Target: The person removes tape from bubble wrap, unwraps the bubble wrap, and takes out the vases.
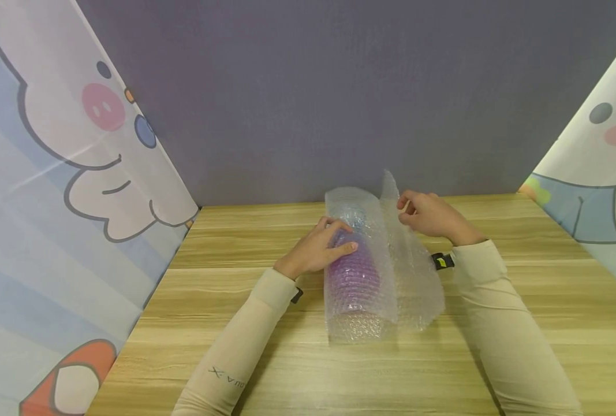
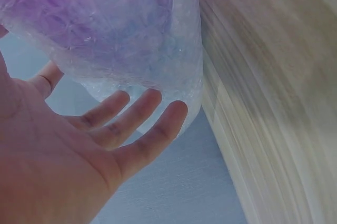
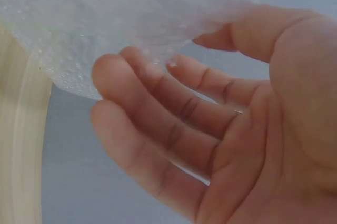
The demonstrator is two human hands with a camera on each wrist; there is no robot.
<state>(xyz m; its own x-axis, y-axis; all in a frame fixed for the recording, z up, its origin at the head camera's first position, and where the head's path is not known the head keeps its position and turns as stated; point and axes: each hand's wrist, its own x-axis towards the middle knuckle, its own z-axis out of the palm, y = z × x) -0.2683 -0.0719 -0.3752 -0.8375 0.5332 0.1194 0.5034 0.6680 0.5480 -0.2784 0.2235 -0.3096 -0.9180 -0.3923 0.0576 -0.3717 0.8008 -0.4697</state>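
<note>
A rounded purple object, bluish at its far end, lies on the table inside bubble wrap. Its exact kind is hidden by the layers. My left hand rests on the wrapped bundle, fingers spread and only gently bent along its side; in the left wrist view the fingertips touch the plastic. On the bundle's right, a loose flap of the wrap stands partly raised. My right hand pinches the flap's edge near its far end, thumb and fingertips meeting the film in the right wrist view.
The wood-grain table ends at a grey upright panel just behind the bundle. Cartoon-printed cloths hang on the left and right sides. Dark straps are worn at both wrists.
</note>
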